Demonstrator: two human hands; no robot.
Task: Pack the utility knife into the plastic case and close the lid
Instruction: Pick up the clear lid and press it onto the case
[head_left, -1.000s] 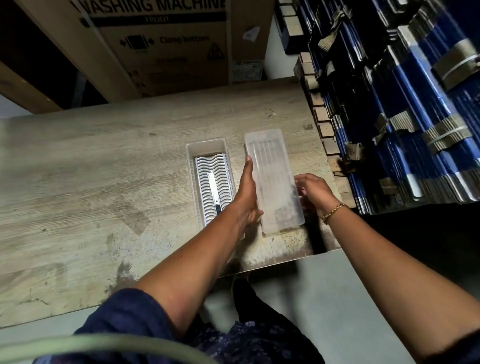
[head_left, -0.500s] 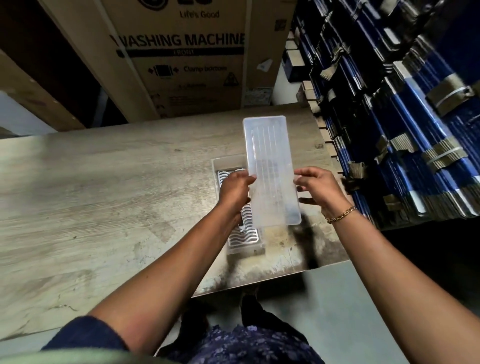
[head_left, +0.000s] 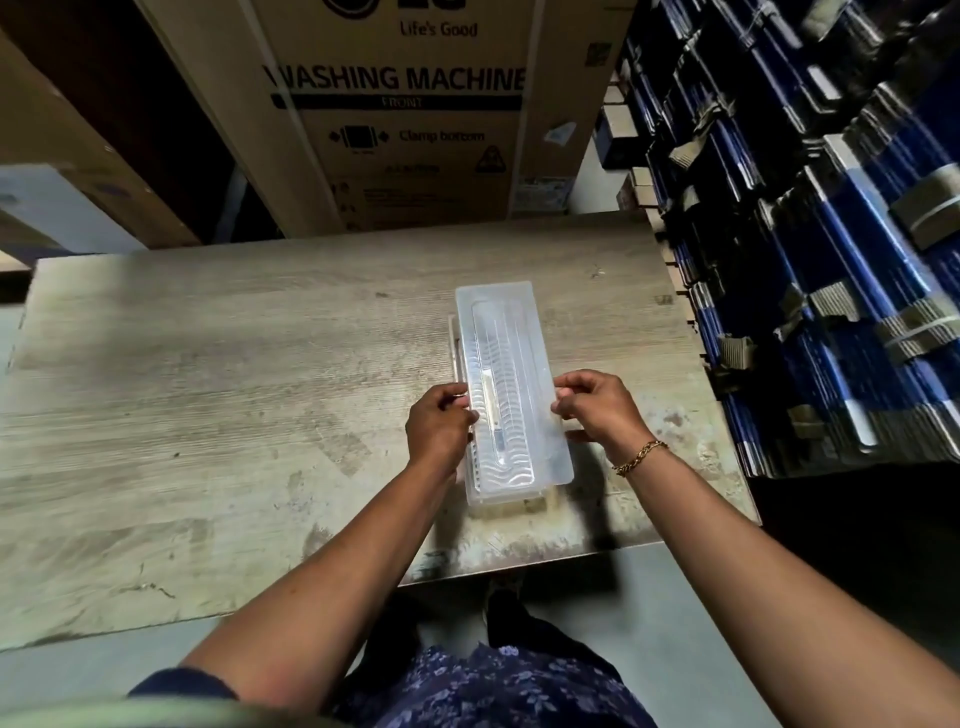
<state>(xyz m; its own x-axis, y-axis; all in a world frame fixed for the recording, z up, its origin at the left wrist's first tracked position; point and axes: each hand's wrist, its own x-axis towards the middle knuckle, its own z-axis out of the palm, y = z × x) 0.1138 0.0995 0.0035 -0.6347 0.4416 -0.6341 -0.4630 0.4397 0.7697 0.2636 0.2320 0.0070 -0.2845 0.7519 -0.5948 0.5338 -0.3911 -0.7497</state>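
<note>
Storeroom: washing machine carton (head_left: 400, 119), stacked stock (head_left: 831, 249).

The tall cardboard box (head_left: 410, 119) behind the table reads "Life's Good", "WASHING MACHINE", "FRONT" on a black bar, and "Clamp bottom". Its smaller print and warning symbol are too blurred to read

A worn, pale wooden table (head_left: 208, 415) fills the middle, its surface scuffed and stained toward the near edge. At twelve o'clock behind it stands a large cardboard box (head_left: 410, 119) printed "WASHING MACHINE". Stacks of blue flat packs (head_left: 831, 260) bound with cardboard strips crowd three o'clock, and grey floor (head_left: 675, 623) shows at six.
</note>
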